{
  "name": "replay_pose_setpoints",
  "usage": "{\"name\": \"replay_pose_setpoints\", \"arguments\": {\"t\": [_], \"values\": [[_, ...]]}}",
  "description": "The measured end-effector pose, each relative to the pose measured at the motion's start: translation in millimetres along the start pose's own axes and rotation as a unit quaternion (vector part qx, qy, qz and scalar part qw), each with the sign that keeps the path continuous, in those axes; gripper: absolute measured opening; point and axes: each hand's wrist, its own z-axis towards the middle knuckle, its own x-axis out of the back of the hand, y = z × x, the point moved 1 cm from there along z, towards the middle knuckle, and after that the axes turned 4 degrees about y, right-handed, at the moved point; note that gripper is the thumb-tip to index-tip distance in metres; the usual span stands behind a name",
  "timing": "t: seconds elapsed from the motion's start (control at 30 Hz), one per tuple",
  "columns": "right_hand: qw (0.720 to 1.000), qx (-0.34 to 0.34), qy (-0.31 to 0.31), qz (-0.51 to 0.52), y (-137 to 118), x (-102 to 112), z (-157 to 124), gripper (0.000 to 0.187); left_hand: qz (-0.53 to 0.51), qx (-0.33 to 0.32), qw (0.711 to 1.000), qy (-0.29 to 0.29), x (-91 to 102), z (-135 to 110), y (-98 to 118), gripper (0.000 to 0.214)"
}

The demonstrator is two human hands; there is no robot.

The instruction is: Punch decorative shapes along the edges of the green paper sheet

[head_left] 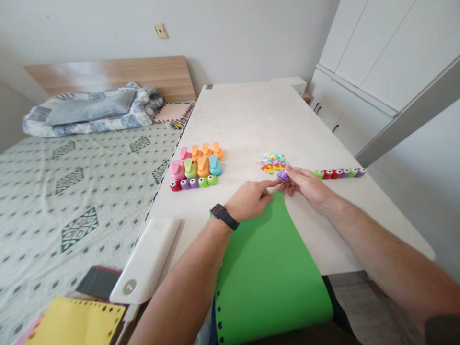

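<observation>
A large sheet of green paper [269, 268] hangs over the near table edge, with small shapes punched along its left side. My left hand [249, 199] is closed on the far edge of this sheet, its index finger stretched toward the punch. Held in my right hand [307, 188] is a small purple craft punch [283, 176], thumb on top, at the sheet's far right corner. Whether the paper is inside the punch's slot I cannot tell. Just beyond lies a pile of colourful paper cutouts [273, 162].
Several big lever punches [203, 166] and a row of small punches [194, 183] stand at left on the white table [244, 115]. Another small row [339, 173] is at right. A white power bank [147, 258] and punched yellow paper [79, 321] lie near-left, beside a bed [118, 158].
</observation>
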Motion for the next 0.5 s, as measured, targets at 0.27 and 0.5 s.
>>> {"name": "replay_pose_setpoints", "arguments": {"t": [0.27,0.5], "values": [[1.000,0.004,0.007,-0.002,0.5,0.9,-0.1,0.051,-0.011,0.001,1.000,0.003,0.1,0.3,-0.2,0.053],[1.000,0.004,-0.003,-0.003,1.6,-0.7,-0.5,0.051,0.010,-0.012,1.000,0.002,-2.2,0.2,-1.0,0.047]]}}
